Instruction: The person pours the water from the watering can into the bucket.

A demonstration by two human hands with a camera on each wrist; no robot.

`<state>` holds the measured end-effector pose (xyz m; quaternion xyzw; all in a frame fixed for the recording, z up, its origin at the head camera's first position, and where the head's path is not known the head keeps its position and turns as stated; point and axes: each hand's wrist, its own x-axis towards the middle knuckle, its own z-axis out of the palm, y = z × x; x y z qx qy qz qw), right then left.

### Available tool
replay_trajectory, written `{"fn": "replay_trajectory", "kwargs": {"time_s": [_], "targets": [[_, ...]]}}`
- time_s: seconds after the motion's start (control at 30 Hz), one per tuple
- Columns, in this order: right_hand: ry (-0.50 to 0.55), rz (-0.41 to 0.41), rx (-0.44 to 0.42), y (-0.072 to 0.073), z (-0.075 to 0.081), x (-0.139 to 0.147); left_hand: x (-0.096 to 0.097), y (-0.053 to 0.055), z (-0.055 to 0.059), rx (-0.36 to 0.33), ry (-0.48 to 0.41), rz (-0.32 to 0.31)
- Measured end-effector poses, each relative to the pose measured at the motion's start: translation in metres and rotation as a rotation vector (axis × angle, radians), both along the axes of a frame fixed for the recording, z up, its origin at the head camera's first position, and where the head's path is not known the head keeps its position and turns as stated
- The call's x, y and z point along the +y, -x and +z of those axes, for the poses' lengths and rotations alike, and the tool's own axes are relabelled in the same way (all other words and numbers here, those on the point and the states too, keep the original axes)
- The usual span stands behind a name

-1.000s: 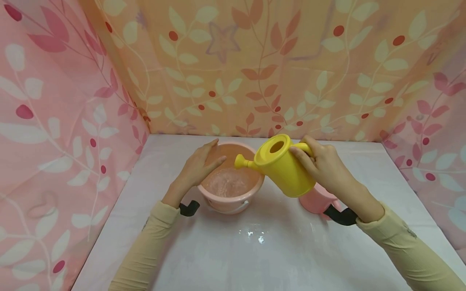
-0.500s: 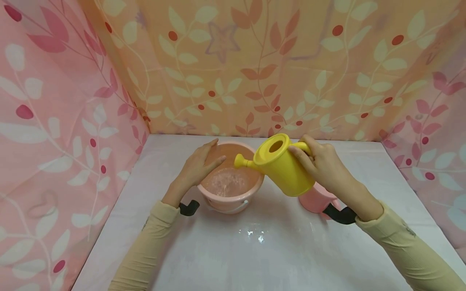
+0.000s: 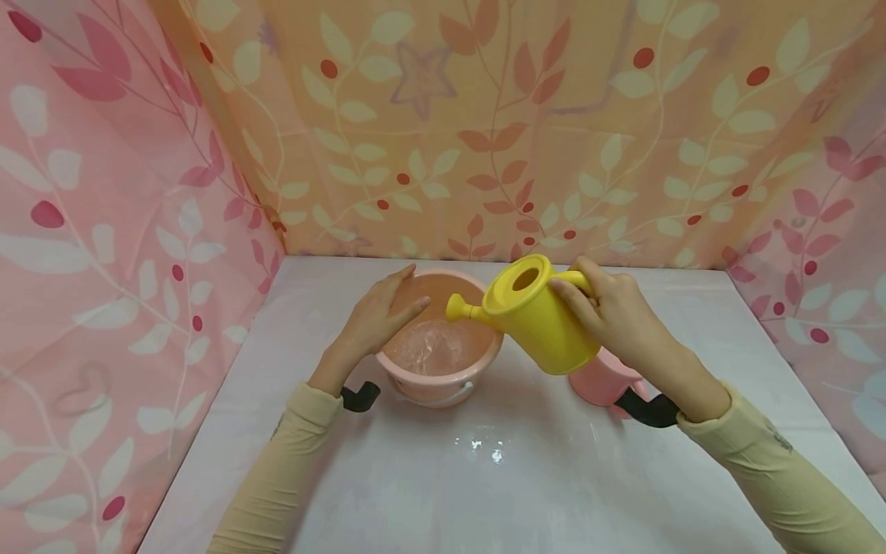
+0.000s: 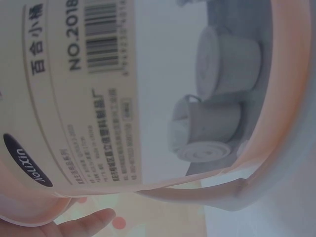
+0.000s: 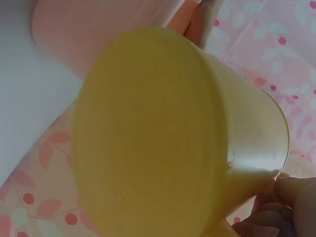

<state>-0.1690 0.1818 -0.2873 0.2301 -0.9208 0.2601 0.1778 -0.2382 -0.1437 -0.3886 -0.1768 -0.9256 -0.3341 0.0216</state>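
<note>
My right hand (image 3: pixel 616 304) grips the handle of a yellow watering can (image 3: pixel 547 331), thumb on top. The can is tilted left, its spout over a pale pink bucket (image 3: pixel 443 382). Rippling water (image 3: pixel 432 346) lies inside the bucket. My left hand (image 3: pixel 374 319) rests at the bucket's left rim, its thumb stretched over the inside. A straight finger (image 4: pixel 91 222) shows beyond the rim in the left wrist view, against the outside or just off it. The can's round base (image 5: pixel 148 133) fills the right wrist view.
Partly hidden under my right hand, a pink container (image 3: pixel 602 377) with a handle stands on the white tabletop (image 3: pixel 415 492). Small wet spots (image 3: pixel 496 455) glisten in front of the bucket. Leaf-patterned cloth (image 3: pixel 498 138) hangs behind and at both sides.
The water's surface pattern in the bucket shifts from frame to frame. Both hands, the watering can and the bucket stay almost exactly where they were.
</note>
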Motion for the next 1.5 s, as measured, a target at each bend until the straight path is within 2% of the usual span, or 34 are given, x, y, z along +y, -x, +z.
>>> {"fn": "replay_trajectory", "kwargs": {"time_s": [0.93,1.5], "targets": [[0.003,0.006,0.012,0.0018,0.0002,-0.0008,-0.0008,0.0014,-0.0007,0.02,-0.01,-0.008],[-0.003,0.008,0.013,0.0024,0.0005,-0.0002,-0.0006,0.0009,-0.0007,0.01,-0.003,0.0]]}}
